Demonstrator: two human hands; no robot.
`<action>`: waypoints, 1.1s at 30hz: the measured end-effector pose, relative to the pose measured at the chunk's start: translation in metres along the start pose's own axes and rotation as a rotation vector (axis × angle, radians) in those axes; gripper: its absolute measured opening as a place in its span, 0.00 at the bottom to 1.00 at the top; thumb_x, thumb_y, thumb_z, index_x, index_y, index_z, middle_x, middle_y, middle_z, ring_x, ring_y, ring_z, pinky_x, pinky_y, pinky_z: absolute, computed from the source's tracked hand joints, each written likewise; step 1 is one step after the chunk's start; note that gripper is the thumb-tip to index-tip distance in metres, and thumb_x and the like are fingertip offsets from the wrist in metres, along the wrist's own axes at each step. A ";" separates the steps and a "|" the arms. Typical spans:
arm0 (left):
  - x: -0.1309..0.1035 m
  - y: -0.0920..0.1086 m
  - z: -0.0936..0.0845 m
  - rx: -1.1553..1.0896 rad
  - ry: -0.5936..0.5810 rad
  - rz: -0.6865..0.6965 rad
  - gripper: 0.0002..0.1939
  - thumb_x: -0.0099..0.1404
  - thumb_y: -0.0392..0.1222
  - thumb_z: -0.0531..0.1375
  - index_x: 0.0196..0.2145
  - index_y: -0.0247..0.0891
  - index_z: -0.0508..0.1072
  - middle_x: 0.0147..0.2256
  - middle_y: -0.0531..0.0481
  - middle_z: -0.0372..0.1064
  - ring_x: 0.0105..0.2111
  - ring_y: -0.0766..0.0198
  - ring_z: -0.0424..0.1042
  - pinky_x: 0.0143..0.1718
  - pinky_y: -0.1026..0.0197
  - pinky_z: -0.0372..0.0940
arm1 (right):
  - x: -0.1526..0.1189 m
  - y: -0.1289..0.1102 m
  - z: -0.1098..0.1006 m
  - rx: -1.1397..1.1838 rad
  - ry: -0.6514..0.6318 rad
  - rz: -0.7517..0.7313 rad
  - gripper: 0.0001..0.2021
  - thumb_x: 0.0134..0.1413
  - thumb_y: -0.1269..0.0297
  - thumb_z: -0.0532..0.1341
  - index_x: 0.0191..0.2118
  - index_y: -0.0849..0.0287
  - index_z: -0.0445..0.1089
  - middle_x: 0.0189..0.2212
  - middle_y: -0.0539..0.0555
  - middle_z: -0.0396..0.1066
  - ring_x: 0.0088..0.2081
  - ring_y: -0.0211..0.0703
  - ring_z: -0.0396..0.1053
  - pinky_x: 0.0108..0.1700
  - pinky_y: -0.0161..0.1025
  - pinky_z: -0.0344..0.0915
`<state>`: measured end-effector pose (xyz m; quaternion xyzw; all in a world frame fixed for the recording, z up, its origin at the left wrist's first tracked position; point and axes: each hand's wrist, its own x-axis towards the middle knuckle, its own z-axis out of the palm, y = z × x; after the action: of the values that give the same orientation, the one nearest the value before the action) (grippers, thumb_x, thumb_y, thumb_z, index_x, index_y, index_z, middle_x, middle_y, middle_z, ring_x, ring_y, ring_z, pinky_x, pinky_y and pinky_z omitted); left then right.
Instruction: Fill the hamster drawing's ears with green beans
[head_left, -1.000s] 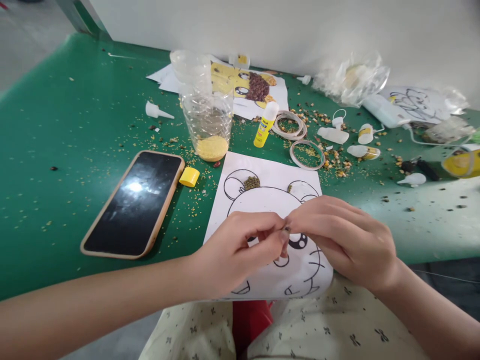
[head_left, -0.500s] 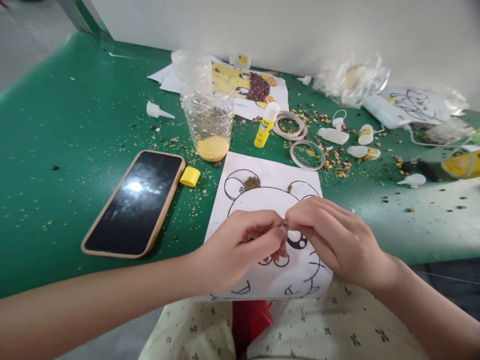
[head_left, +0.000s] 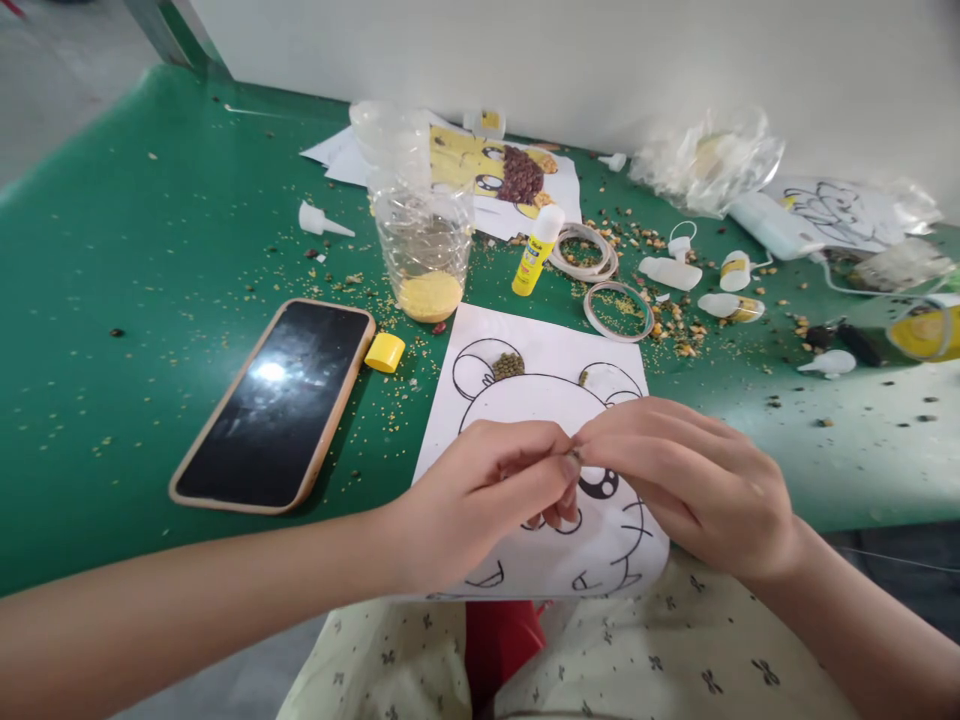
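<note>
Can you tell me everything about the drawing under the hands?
It's a white paper sheet with black outlines of an animal face: round ears, a big eye, whiskers. Small greenish seeds cluster in one ear, fewer in the other. It lies on the green table. The left hand and right hand hide its middle; whether they touch it is unclear.
</note>
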<state>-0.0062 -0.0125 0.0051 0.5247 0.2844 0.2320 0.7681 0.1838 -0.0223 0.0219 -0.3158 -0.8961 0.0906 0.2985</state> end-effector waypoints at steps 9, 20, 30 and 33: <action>0.006 -0.002 -0.003 -0.079 -0.051 -0.051 0.13 0.66 0.38 0.50 0.25 0.34 0.65 0.25 0.52 0.66 0.25 0.71 0.64 0.29 0.66 0.61 | -0.001 0.000 -0.001 -0.025 -0.075 0.010 0.09 0.59 0.76 0.49 0.39 0.59 0.64 0.30 0.53 0.71 0.35 0.39 0.68 0.35 0.37 0.67; 0.010 -0.001 -0.007 -0.137 -0.116 -0.079 0.13 0.67 0.38 0.50 0.26 0.33 0.67 0.26 0.49 0.69 0.25 0.69 0.67 0.29 0.64 0.62 | -0.002 0.001 -0.002 -0.007 -0.138 0.098 0.07 0.59 0.76 0.49 0.35 0.61 0.61 0.28 0.53 0.66 0.32 0.38 0.62 0.31 0.36 0.61; 0.013 0.001 -0.007 -0.100 -0.061 -0.005 0.14 0.68 0.38 0.50 0.27 0.31 0.68 0.26 0.50 0.68 0.25 0.71 0.66 0.29 0.66 0.61 | 0.001 -0.004 0.002 -0.067 -0.076 0.352 0.06 0.59 0.76 0.50 0.34 0.59 0.57 0.30 0.51 0.64 0.33 0.37 0.61 0.34 0.34 0.59; 0.012 0.001 -0.007 -0.090 -0.037 -0.001 0.14 0.68 0.37 0.49 0.27 0.31 0.68 0.27 0.50 0.68 0.25 0.72 0.66 0.29 0.66 0.61 | 0.003 -0.003 0.001 0.105 -0.062 0.561 0.05 0.60 0.72 0.50 0.34 0.57 0.58 0.29 0.49 0.65 0.32 0.36 0.62 0.33 0.34 0.60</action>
<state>-0.0023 0.0001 0.0021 0.4939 0.2597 0.2346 0.7960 0.1802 -0.0225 0.0236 -0.5326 -0.7765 0.2257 0.2500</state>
